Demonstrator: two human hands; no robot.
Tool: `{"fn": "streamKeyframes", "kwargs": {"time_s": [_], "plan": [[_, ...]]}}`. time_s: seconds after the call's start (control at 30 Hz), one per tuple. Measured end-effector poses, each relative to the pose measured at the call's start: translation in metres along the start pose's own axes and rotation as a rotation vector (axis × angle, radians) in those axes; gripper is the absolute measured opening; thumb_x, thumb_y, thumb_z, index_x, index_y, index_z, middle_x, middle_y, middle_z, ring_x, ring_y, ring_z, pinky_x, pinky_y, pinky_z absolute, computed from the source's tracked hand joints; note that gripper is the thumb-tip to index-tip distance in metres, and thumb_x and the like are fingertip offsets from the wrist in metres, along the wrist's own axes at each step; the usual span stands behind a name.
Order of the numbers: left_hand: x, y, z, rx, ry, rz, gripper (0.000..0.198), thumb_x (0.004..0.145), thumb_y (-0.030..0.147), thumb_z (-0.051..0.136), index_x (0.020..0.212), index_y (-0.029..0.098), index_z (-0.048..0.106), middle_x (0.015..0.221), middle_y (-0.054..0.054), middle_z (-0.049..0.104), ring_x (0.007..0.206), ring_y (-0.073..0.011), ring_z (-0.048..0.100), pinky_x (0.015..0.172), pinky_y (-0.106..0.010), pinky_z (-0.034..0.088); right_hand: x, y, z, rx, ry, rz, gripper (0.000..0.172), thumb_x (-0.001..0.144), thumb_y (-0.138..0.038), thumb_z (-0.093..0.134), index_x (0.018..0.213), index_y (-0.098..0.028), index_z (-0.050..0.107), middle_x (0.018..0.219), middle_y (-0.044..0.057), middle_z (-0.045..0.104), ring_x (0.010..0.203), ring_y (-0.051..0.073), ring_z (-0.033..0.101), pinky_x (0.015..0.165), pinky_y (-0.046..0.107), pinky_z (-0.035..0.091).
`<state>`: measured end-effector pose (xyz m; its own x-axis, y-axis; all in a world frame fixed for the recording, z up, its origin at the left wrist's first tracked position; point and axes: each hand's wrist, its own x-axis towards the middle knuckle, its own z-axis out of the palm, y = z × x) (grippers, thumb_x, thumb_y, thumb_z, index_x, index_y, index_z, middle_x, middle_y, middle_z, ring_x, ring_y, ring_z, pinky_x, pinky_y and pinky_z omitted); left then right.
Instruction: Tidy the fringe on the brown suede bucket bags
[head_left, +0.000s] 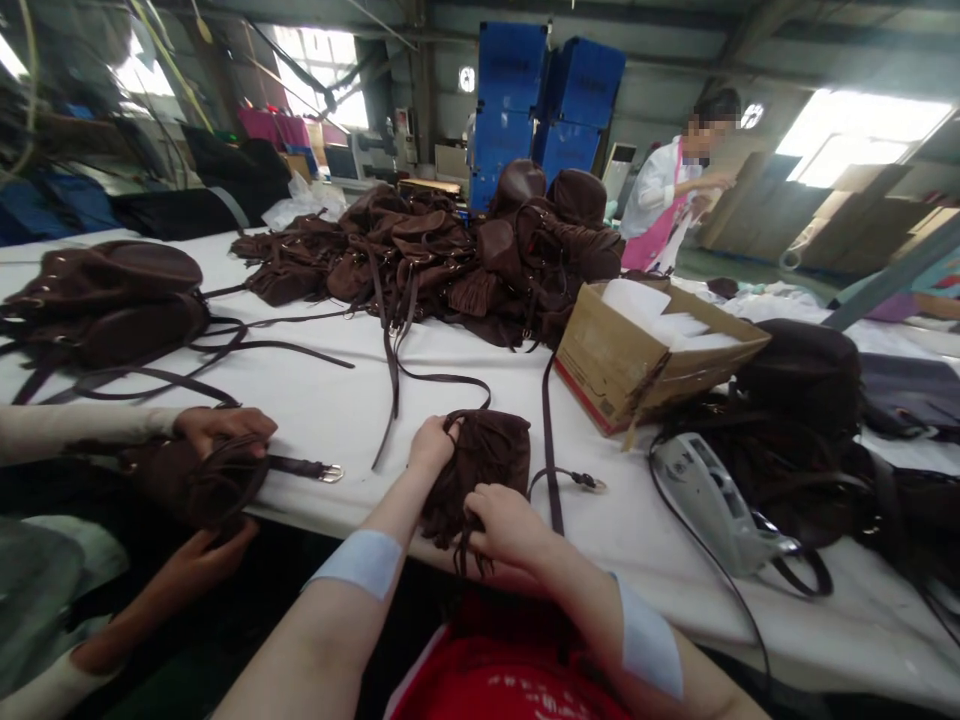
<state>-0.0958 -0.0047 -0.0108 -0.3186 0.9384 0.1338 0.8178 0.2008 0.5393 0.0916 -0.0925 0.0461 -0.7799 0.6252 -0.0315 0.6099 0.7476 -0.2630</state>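
Observation:
A small dark brown fringed suede bag lies at the near edge of the white table. My left hand grips its upper left corner by the drawstring opening. My right hand is closed on the fringe at its lower edge. A thin brown strap with a metal clasp trails off the bag to the right. At the left, a co-worker's two hands hold another brown bag with a buckled strap.
A big heap of brown bags fills the table's middle, with a smaller stack at the left. An open cardboard box with white paper sits right of centre. A grey handheld tool with a cord lies beside it. Another person stands beyond.

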Motion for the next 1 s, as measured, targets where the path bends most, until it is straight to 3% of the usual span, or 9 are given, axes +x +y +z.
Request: {"fn": "streamKeyframes", "kwargs": {"time_s": [0.1, 0.27, 0.37, 0.53, 0.73, 0.83, 0.93, 0.97, 1.0], "plan": [[0.0, 0.001, 0.001, 0.003, -0.007, 0.013, 0.044, 0.091, 0.05, 0.039, 0.095, 0.019, 0.07, 0.097, -0.013, 0.07, 0.092, -0.0246, 0.065, 0.079, -0.032, 0.047, -0.002, 0.0, -0.002, -0.012, -0.015, -0.059, 0.011, 0.083, -0.029, 0.062, 0.078, -0.019, 0.062, 0.081, 0.003, 0.062, 0.076, 0.017, 0.052, 0.068, 0.028, 0.035], [0.003, -0.001, 0.001, -0.018, -0.028, 0.027, 0.043, 0.09, 0.051, 0.041, 0.092, 0.019, 0.071, 0.094, -0.011, 0.071, 0.091, -0.0238, 0.065, 0.078, -0.031, 0.047, -0.026, -0.01, -0.006, 0.066, 0.132, -0.114, 0.033, 0.092, -0.036, 0.052, 0.065, -0.018, 0.055, 0.068, 0.001, 0.06, 0.066, 0.014, 0.046, 0.065, 0.029, 0.03], [0.005, -0.002, 0.001, -0.025, -0.034, 0.01, 0.044, 0.09, 0.052, 0.041, 0.092, 0.019, 0.071, 0.093, -0.011, 0.071, 0.09, -0.0233, 0.065, 0.077, -0.03, 0.047, -0.047, -0.008, -0.013, 0.173, 0.199, -0.087, 0.038, 0.096, -0.036, 0.045, 0.062, -0.018, 0.049, 0.064, 0.001, 0.055, 0.066, 0.014, 0.044, 0.064, 0.029, 0.029], [0.006, -0.001, 0.002, -0.031, -0.05, -0.022, 0.047, 0.09, 0.053, 0.039, 0.09, 0.018, 0.071, 0.09, -0.011, 0.072, 0.086, -0.023, 0.065, 0.073, -0.03, 0.046, -0.082, 0.007, -0.013, 0.371, 0.201, -0.053, 0.038, 0.099, -0.033, 0.036, 0.066, -0.018, 0.048, 0.064, 0.0, 0.05, 0.063, 0.013, 0.042, 0.061, 0.027, 0.028], [0.006, 0.0, 0.003, -0.032, -0.048, -0.024, 0.046, 0.089, 0.053, 0.041, 0.09, 0.019, 0.071, 0.093, -0.011, 0.072, 0.089, -0.0233, 0.065, 0.076, -0.03, 0.046, -0.125, 0.016, -0.029, 0.763, 0.485, 0.043, 0.05, 0.101, -0.034, 0.026, 0.055, -0.02, 0.039, 0.053, 0.0, 0.041, 0.054, 0.013, 0.042, 0.057, 0.029, 0.032], [0.006, 0.001, 0.002, -0.019, -0.048, -0.022, 0.046, 0.089, 0.053, 0.04, 0.091, 0.019, 0.071, 0.093, -0.012, 0.072, 0.09, -0.0238, 0.065, 0.076, -0.03, 0.046, -0.119, 0.013, -0.05, 0.688, 0.515, 0.099, 0.043, 0.099, -0.035, 0.034, 0.06, -0.021, 0.046, 0.057, 0.001, 0.047, 0.057, 0.015, 0.046, 0.059, 0.03, 0.036], [0.005, 0.003, 0.001, -0.002, -0.048, -0.021, 0.047, 0.09, 0.051, 0.038, 0.093, 0.018, 0.071, 0.092, -0.012, 0.072, 0.09, -0.0238, 0.065, 0.076, -0.03, 0.047, -0.082, 0.007, -0.056, 0.495, 0.404, 0.072, 0.016, 0.09, -0.035, 0.053, 0.085, -0.021, 0.06, 0.088, 0.006, 0.062, 0.086, 0.019, 0.056, 0.078, 0.033, 0.044], [0.004, 0.003, 0.0, 0.004, -0.048, -0.018, 0.046, 0.091, 0.051, 0.038, 0.093, 0.018, 0.071, 0.092, -0.012, 0.072, 0.09, -0.0235, 0.065, 0.076, -0.03, 0.047, -0.066, 0.005, -0.052, 0.421, 0.375, 0.059, 0.019, 0.085, -0.036, 0.06, 0.097, -0.022, 0.061, 0.105, 0.008, 0.061, 0.1, 0.021, 0.054, 0.088, 0.035, 0.043], [0.004, 0.004, 0.0, 0.008, -0.047, -0.016, 0.046, 0.091, 0.05, 0.038, 0.094, 0.018, 0.07, 0.092, -0.011, 0.072, 0.09, -0.0232, 0.065, 0.076, -0.029, 0.047, -0.049, 0.004, -0.046, 0.343, 0.346, 0.05, 0.032, 0.08, -0.036, 0.065, 0.108, -0.022, 0.06, 0.12, 0.009, 0.057, 0.113, 0.024, 0.049, 0.096, 0.038, 0.039]]}}
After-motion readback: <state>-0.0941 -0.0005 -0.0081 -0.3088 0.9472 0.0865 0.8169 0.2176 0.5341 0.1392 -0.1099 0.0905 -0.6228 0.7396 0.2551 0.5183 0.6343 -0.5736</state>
